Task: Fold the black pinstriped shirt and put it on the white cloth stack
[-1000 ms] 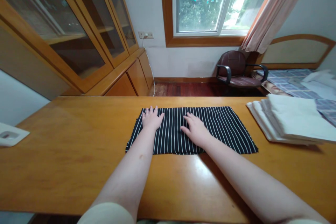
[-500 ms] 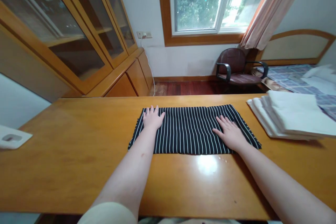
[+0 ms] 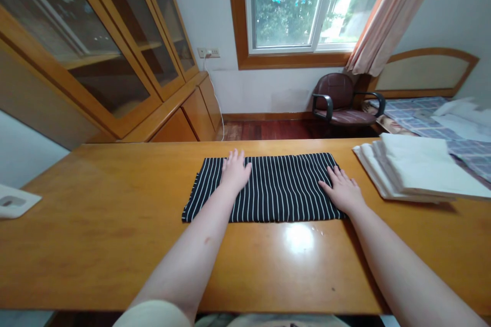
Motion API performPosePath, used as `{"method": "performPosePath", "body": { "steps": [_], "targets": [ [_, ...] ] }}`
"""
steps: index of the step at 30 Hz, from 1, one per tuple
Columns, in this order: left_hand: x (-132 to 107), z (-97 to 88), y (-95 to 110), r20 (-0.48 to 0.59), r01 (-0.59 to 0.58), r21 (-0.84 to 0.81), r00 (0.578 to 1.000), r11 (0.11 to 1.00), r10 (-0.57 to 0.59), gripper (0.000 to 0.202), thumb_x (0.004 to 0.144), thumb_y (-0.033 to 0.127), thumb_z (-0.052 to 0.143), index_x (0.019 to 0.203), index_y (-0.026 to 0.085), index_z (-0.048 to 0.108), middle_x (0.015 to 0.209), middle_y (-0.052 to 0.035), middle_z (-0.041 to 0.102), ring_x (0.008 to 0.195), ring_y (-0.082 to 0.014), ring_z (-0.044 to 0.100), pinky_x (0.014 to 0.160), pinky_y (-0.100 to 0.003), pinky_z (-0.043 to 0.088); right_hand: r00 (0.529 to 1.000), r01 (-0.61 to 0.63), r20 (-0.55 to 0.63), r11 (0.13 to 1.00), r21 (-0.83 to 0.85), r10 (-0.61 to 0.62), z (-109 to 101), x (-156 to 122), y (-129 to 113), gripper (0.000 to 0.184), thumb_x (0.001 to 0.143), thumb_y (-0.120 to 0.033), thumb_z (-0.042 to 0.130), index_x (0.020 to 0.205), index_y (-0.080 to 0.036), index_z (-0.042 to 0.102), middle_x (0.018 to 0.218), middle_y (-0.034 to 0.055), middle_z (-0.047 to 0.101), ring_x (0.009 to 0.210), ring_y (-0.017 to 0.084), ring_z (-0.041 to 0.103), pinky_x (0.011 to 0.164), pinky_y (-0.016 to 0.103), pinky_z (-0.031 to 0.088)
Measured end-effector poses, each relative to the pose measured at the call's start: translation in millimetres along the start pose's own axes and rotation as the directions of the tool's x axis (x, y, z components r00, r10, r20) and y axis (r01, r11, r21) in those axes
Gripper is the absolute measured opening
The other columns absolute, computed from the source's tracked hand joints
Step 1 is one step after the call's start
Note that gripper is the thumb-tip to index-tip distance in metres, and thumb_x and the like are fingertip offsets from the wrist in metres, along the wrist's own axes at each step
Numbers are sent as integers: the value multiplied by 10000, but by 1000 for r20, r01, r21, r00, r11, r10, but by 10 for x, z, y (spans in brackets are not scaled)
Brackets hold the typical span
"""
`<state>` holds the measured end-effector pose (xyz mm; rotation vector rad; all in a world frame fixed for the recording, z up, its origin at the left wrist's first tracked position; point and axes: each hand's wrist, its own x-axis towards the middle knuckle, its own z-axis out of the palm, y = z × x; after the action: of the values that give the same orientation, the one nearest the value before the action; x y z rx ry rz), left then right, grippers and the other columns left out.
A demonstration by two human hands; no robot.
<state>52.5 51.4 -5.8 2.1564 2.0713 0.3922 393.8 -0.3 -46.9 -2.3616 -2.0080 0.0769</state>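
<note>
Far left: white slotted item [image 3: 26, 202] at the left end of the tabletop [image 3: 95, 245], well apart from the cloth. Cut off by the frame, can't tell what it is.

Middle: black-and-white striped cloth [image 3: 284, 189], flat on the tabletop, long side running across the person's front. Likely put there so both arms reach it.

Left hand [image 3: 235, 172]: palm down on the cloth, left of centre, fingertips at the far edge. Grip wide, nothing pinched. Reads as an anchor against sliding.

Right hand [image 3: 343, 190]: palm down over the cloth's right end, fingers spread, thumb out to the left. Grip wide too, no pinch visible. Probably there to control that edge; can't tell how hard it presses. Stripes bend slightly near it, which suggests some slack.

Far right: white stack [image 3: 418, 163], flat layers, near the right hand, not touching the cloth. Looks set aside to leave working room.
</note>
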Motion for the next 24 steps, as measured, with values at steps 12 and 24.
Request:
{"method": "performPosePath", "body": {
  "steps": [12, 24],
  "targets": [
    [-532, 165, -134, 225, -296, 61, 935, 953, 276, 636, 896, 607, 245, 1457, 309, 236, 1536, -29, 191, 1410, -250, 146, 1128, -490, 129, 1000, 4, -12, 1000, 3, -4, 20, 9, 68, 755, 874, -642, 217, 1462, -171, 265, 1523, 102, 224, 1378, 280, 236, 1089, 460, 231],
    [-384, -29, -1146, 36, 261, 213, 961, 942, -274, 775, 875, 612, 217, 1468, 113, 218, 1511, -186, 207, 1387, -322, 203, 1098, -484, 214, 1000, 3, -18, 1000, 6, -3, 40, 6, 61, 742, 876, -638, 222, 1463, -187, 260, 1522, 93, 234, 1376, 271, 242, 1093, 460, 221]
  ]
}}
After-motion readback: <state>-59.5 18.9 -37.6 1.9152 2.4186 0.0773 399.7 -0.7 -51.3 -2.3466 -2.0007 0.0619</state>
